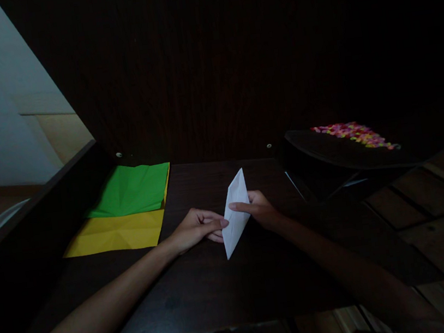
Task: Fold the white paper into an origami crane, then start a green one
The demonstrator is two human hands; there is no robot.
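mid-fold now: white folded paper (235, 214) held up on edge above the dark table (206, 290), pinched between left hand (195, 229) and right hand (259, 210). next crease likely needs edges aligned. green sheet (132, 189) over yellow sheet (115, 232) far left.

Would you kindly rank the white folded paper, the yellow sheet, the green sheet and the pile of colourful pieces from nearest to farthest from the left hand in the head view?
1. white folded paper: touching the left hand, just to its right.
2. yellow sheet: flat on the table, to the left.
3. green sheet: left and farther back, overlapping the yellow one.
4. pile of colourful pieces: far right, on a dark surface.
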